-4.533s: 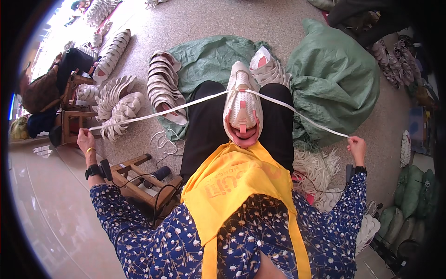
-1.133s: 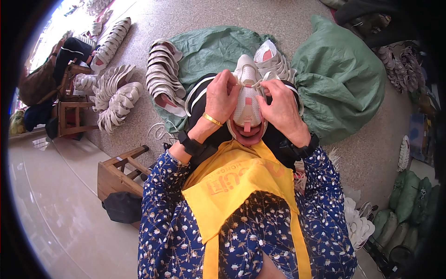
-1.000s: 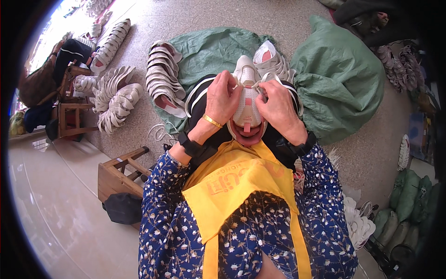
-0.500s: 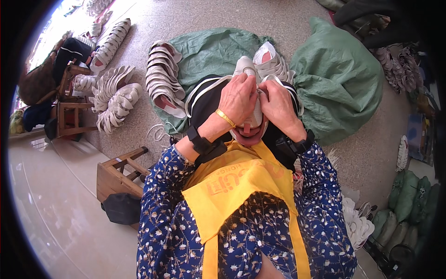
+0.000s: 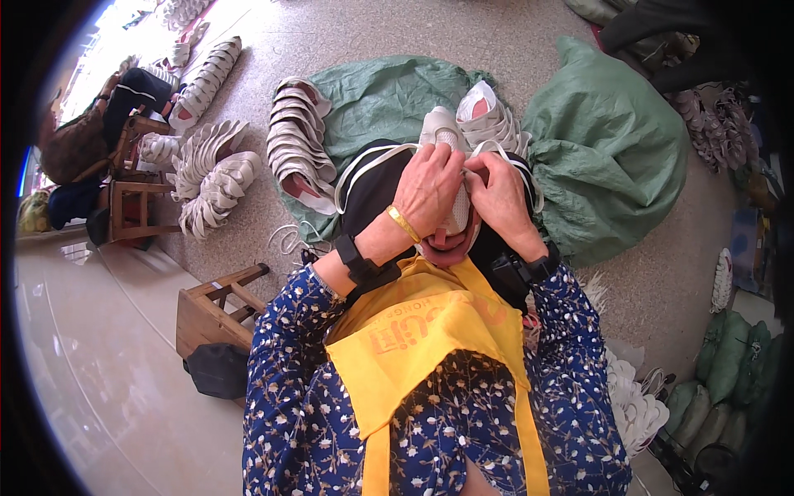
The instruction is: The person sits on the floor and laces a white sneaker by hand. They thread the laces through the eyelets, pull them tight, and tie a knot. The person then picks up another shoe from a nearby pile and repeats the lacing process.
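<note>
- Resting on the lap in the head view, the white shoe lies between the black-clad thighs, toe away from the wearer, pink-lined opening toward the yellow apron. This seating probably steadies it and frees both hands.
- Left hand: laid across the shoe's upper, fingers bunched near its middle. Grip state: cannot tell; the back of the hand covers the fingertips.
- Right hand: set at the opposite side, thumb and forefinger drawn narrow beside the left fingers. Whether this grip is closed on anything cannot be told.
- White lace: loops out over both thighs, presumably keeping the slack clear of the fingers. Its ends cannot be traced.
- Nested shoes form a curved row at the left of the green sheet; further shoes stand just beyond the right hand. The sheet likely keeps them off the floor.
- Obscured: the shoe's middle, beneath the hands; the contents of the green sack.
- Cut off: dark clothing at the upper right, against the black lens rim.
</note>
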Demonstrator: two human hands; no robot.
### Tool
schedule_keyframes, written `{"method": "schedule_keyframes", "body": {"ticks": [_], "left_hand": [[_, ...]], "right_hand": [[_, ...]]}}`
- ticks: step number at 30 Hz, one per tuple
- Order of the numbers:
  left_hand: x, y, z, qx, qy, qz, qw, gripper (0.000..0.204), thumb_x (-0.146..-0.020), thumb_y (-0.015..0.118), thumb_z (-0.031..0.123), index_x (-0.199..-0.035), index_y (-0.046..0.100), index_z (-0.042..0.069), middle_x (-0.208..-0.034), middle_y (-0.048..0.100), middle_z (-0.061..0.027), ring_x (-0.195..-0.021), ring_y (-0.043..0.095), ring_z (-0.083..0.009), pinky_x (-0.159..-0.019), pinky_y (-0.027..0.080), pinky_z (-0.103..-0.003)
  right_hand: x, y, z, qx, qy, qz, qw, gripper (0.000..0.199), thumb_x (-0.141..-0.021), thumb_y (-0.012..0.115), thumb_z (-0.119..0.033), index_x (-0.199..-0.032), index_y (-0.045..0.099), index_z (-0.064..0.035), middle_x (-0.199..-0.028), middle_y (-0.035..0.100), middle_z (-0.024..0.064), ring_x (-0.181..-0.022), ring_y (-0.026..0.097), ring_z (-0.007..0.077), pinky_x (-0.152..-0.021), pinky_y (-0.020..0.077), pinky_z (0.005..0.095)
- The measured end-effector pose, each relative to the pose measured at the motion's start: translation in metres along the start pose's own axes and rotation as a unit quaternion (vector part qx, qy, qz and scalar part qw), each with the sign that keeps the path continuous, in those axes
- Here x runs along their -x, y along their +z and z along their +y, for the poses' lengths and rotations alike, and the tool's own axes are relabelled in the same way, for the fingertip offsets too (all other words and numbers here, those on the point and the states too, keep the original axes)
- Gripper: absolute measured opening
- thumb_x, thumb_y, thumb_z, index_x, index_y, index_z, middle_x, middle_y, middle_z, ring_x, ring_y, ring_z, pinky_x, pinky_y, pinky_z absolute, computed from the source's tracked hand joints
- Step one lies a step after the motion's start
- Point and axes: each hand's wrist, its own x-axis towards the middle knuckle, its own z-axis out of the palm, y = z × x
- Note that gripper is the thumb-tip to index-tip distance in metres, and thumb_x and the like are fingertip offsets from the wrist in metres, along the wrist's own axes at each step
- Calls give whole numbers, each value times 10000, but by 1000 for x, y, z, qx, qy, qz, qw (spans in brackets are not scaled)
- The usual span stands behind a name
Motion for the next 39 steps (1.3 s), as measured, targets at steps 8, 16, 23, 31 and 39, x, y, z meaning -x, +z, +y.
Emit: {"method": "schedule_keyframes", "body": {"ticks": [8, 16, 23, 31, 39], "left_hand": [[0, -3, 2, -73, 42, -44, 995, 228, -799, 629, 124, -998, 580, 24, -948, 566, -137, -940, 572, -333, -820, 487, -413], [-10, -4, -4, 51, -14, -28, 998, 155, -834, 615, 42, -970, 548, 12, -881, 580, -190, -883, 586, -418, -771, 488, -494], [8, -71, -7, 58, -31, -37, 997, 98, -853, 622, 6, -898, 535, 4, -852, 554, -174, -852, 581, -394, -748, 475, -476], [25, -88, 1, 140, -78, -3, 987, 223, -821, 686, 33, -934, 496, 0, -871, 535, -165, -850, 563, -392, -735, 464, -436], [23, -32, 0, 128, -127, 25, 983, 365, -774, 611, 13, -1106, 463, -16, -978, 552, -225, -950, 585, -447, -793, 489, -496]], "right_hand": [[-3, -9, -9, -67, 62, -33, 995, 82, -856, 705, -29, -901, 696, 38, -794, 734, 155, -725, 731, 249, -679, 556, 350], [-3, -8, -3, -107, 33, -12, 994, 151, -861, 748, -49, -976, 674, 13, -850, 746, 121, -767, 743, 224, -705, 584, 323], [2, -12, -15, -57, 5, -7, 998, 167, -834, 749, -30, -973, 660, -3, -888, 698, 103, -814, 718, 239, -726, 568, 347], [-11, 3, -29, -5, -147, -21, 989, 95, -875, 691, -14, -961, 653, -18, -879, 659, 127, -806, 687, 303, -708, 543, 369], [-1, 5, -31, -169, 7, -15, 985, 119, -994, 639, -64, -902, 588, -8, -707, 666, 52, -635, 690, 118, -559, 509, 268]]}}
